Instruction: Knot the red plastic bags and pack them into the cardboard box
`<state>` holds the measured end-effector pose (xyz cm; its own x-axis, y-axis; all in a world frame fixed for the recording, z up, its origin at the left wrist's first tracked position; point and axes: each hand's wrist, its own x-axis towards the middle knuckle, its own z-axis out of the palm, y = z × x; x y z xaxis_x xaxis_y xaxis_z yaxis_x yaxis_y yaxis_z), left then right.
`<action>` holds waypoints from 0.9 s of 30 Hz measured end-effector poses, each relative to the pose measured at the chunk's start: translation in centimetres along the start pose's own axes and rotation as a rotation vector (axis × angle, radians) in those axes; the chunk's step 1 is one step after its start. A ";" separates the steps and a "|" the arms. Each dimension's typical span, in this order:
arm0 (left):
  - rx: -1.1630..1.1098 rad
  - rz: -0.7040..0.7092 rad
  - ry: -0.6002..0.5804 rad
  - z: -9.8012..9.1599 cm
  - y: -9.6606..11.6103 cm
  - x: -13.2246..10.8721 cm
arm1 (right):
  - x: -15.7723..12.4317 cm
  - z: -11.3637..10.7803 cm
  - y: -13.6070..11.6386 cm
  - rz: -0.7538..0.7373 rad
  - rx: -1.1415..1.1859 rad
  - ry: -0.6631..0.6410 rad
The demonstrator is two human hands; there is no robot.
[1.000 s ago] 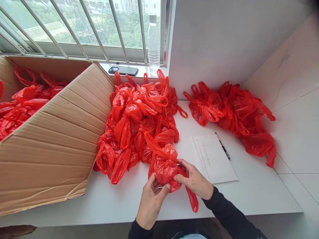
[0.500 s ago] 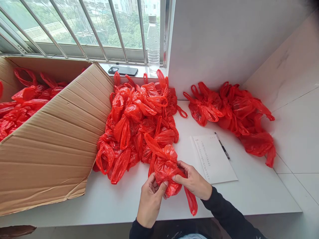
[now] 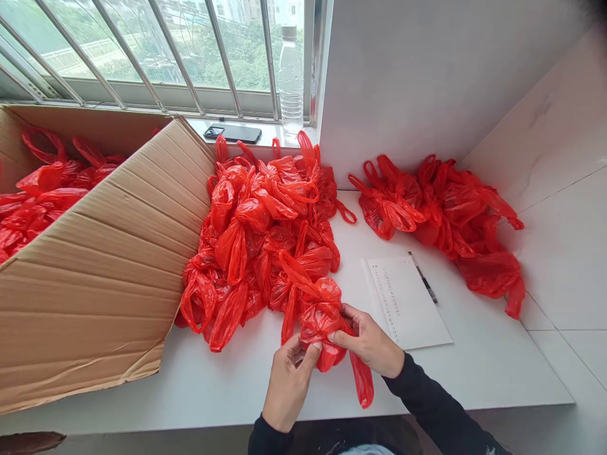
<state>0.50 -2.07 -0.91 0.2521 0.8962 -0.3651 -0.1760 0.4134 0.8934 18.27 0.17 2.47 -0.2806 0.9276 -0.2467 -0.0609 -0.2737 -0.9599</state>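
Between my two hands is a red plastic bag, bunched up above the front part of the white table. My left hand grips its lower left side with thumb and fingers. On the opposite side, my right hand pinches it, thumb in front and fingers behind. One handle loop dangles below the right hand, and another stretches up toward the heap. What the bag contains cannot be made out. Just beyond lies a heap of knotted red plastic bags.
An open cardboard box with more red bags stands at left. A second pile of red bags lies at back right. Nearby are a printed paper and a pen. A phone and water bottle occupy the sill.
Both hands and the held bag have shifted very slightly to the right. My grip on the bag looks much the same, and the heaps have not moved.
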 end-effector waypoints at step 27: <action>-0.228 -0.097 -0.062 0.6 -0.6 0.2 | -1.1 -0.6 0.0 0.036 -0.067 -0.098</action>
<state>1.26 -2.29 -1.39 0.3348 0.8419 -0.4231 -0.3564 0.5289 0.7703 19.20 -0.71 2.63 -0.3738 0.8873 -0.2702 0.0140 -0.2859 -0.9581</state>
